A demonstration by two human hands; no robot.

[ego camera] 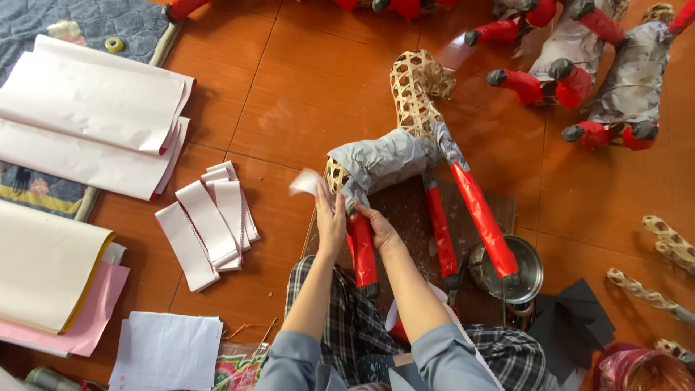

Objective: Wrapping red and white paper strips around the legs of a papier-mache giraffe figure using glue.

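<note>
Your left hand (331, 217) pinches a small scrap of white paper (306, 181) at the woven animal frame (416, 119), centre of the frame, while your right hand (376, 228) is closed round its red rear leg (362, 250). Smooth that scrap flat onto the grey-papered rump (380, 161), I'd say, pressing from the middle outward, keeping the leg steady so nothing wrinkles

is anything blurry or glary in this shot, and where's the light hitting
In the head view, the small paper piece by the left hand is smeared by motion, while the woven horse frame and right hand look sharp; soft glare shows on the tile floor and the horse's glossy red legs; shadows are faint, so the light seems diffuse.
</note>
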